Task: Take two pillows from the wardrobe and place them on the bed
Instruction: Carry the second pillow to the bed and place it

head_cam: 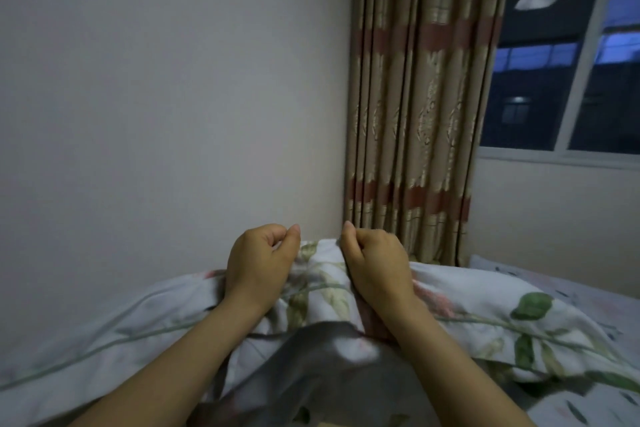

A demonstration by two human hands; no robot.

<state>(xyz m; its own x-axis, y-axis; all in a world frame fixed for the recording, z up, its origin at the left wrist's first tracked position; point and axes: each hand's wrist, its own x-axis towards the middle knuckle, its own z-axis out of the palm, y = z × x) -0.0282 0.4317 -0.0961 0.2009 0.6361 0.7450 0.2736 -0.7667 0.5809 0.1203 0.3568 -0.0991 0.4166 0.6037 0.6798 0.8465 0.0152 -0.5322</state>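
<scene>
Two white floral pillows lie across the bottom of the view against the wall. The left pillow point(104, 333) carries a thin green line, and the right pillow point(502, 315) shows green leaves and pink flowers. Their fabric bunches up into a peak point(322, 270) between my hands. My left hand point(259, 260) is curled at the top edge of the left pillow, thumb raised. My right hand point(374, 263) pinches the raised fabric at the right pillow's top edge. A grey fold of cloth point(329, 357) lies between my forearms. The bed point(595, 288), in a pale patterned sheet, shows at the right.
A bare white wall point(173, 97) stands right behind the pillows. Beige curtains with red bands point(415, 114) hang in the corner. A dark window point(571, 62) sits above the bed on the right wall.
</scene>
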